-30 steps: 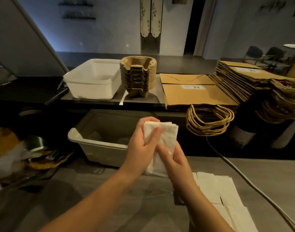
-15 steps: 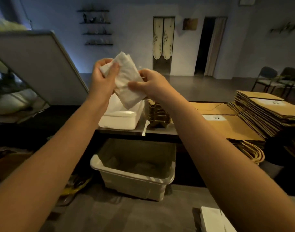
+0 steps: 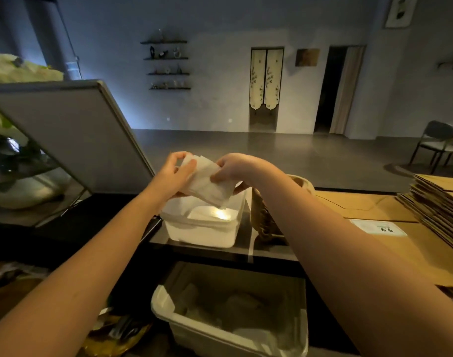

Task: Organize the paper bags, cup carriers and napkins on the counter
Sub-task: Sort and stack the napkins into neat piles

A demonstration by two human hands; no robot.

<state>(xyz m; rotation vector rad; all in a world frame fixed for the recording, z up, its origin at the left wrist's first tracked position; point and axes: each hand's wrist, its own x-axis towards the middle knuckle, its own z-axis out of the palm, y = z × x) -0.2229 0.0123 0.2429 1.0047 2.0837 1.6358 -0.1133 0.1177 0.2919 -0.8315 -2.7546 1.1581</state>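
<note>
Both my hands hold a stack of white napkins (image 3: 207,181) tilted just above the white tub (image 3: 202,233) on the upper counter. My left hand (image 3: 175,173) grips the stack's left end, and my right hand (image 3: 237,167) pinches its right end. Right of the tub stands a stack of brown cup carriers (image 3: 265,217), partly hidden by my right forearm. Flat brown paper bags (image 3: 374,210) lie further right, with a taller pile of paper bags (image 3: 441,199) at the right edge.
A large grey bin (image 3: 228,323) sits below the counter edge on the lower shelf. A tilted grey panel (image 3: 65,132) rises at the left, with clutter under it. Chairs (image 3: 436,145) stand far right on the open floor.
My hands carried the napkin stack from low over the near counter up and forward, then lowered it to just above the white tub. My view rose with them.
</note>
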